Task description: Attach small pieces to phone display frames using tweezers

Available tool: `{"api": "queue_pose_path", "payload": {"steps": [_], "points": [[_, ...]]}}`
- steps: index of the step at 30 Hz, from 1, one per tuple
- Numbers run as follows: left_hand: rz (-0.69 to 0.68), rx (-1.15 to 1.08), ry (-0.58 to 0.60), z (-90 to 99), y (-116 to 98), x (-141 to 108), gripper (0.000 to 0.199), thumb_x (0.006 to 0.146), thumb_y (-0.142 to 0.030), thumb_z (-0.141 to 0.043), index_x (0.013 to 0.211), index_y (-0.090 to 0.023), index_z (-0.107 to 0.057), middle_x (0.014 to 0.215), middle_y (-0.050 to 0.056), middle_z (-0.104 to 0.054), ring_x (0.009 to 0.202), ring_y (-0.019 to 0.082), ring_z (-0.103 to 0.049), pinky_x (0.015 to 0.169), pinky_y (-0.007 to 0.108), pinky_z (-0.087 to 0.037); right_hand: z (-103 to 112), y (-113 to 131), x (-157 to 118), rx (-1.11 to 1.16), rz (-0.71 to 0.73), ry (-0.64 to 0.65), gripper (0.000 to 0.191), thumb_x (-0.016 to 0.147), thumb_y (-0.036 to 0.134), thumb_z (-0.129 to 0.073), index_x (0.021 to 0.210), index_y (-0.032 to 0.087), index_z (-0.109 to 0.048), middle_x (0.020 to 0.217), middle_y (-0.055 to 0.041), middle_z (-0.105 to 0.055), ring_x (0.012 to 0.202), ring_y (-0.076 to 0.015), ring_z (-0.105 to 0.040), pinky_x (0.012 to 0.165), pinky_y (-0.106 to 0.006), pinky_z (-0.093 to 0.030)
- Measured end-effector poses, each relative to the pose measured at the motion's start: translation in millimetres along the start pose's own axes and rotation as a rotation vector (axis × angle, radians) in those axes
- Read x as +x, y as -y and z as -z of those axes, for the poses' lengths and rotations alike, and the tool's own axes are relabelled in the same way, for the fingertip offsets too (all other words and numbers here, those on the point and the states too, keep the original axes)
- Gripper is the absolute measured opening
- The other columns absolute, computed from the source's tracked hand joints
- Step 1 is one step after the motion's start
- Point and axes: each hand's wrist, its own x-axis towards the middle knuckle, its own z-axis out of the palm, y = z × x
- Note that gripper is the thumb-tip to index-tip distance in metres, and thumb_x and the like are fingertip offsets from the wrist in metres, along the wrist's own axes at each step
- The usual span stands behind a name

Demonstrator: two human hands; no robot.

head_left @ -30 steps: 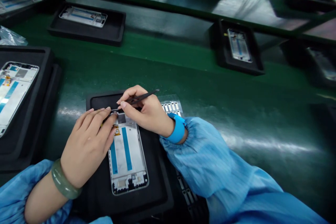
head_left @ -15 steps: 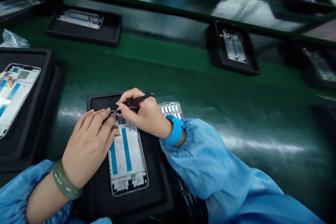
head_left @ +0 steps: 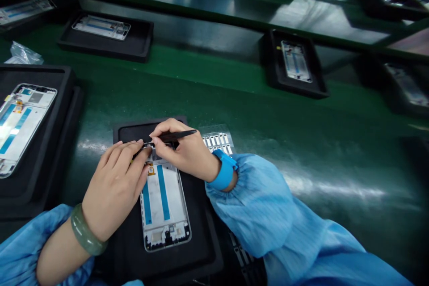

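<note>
A silver phone frame (head_left: 172,196) with blue adhesive strips lies in a black foam tray (head_left: 204,232) in front of me. My left hand (head_left: 115,183) is closed over its upper left corner, fingertips pressed at the top edge. What lies under those fingers is mostly hidden. Black tweezers (head_left: 182,134) are pinched in my right hand (head_left: 186,152), their tip down at the frame's top edge between both hands. An orange flex cable (head_left: 151,170) shows beside my left thumb. Just beyond my right wrist is a clear sheet of small white-and-black parts (head_left: 218,140).
At left, stacked black trays (head_left: 63,143) hold another phone frame (head_left: 25,129), with a plastic bag (head_left: 25,53) behind. Farther back on the green bench (head_left: 187,94) sit more trayed frames, one left (head_left: 100,27) and one right (head_left: 296,62). Dark strips (head_left: 241,254) lie under my right sleeve.
The view has shifted slightly. The rear end of the tweezers has dipped, so they lie flatter in my right hand. Both hands stay at the frame's top edge.
</note>
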Motion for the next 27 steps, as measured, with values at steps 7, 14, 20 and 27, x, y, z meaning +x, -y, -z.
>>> {"api": "queue_pose_path", "payload": {"steps": [7, 14, 20, 27], "points": [[0.012, -0.014, 0.021, 0.3, -0.9, -0.4, 0.034, 0.089, -0.024, -0.047, 0.118, -0.009, -0.056, 0.115, 0.013, -0.057, 0.106, 0.027, -0.05, 0.098, 0.047, -0.04, 2.1, -0.6, -0.5, 0.05, -0.012, 0.023, 0.003, 0.082, 0.016, -0.057, 0.085, 0.017, -0.057, 0.083, -0.0004, -0.063, 0.076, -0.0098, -0.06, 0.069, -0.021, -0.049], [0.018, -0.021, 0.029, -0.2, -0.9, -0.1, 0.033, 0.089, -0.024, -0.047, 0.118, -0.01, -0.056, 0.117, 0.012, -0.057, 0.107, 0.026, -0.05, 0.099, 0.046, -0.04, 1.0, -3.2, 0.2, 0.049, -0.008, 0.032, 0.003, 0.084, 0.019, -0.057, 0.086, 0.017, -0.058, 0.084, -0.0005, -0.064, 0.077, -0.01, -0.061, 0.07, -0.021, -0.05], [0.018, -0.006, 0.027, -0.1, -1.1, 0.4, 0.033, 0.089, -0.024, -0.047, 0.118, -0.01, -0.056, 0.116, 0.013, -0.057, 0.107, 0.027, -0.051, 0.099, 0.047, -0.041, 0.1, -2.4, -1.1, 0.025, 0.001, 0.045, 0.004, 0.085, 0.02, -0.056, 0.087, 0.017, -0.058, 0.085, -0.0013, -0.064, 0.079, -0.0108, -0.062, 0.072, -0.023, -0.051], [0.017, 0.002, 0.038, 0.9, -1.0, -0.1, 0.034, 0.089, -0.025, -0.047, 0.118, -0.01, -0.056, 0.117, 0.013, -0.057, 0.107, 0.028, -0.051, 0.099, 0.047, -0.041, -0.1, -1.6, -3.4, 0.038, 0.005, 0.045, 0.004, 0.085, 0.022, -0.056, 0.087, 0.019, -0.058, 0.086, -0.0019, -0.065, 0.081, -0.0117, -0.063, 0.074, -0.025, -0.052]]}}
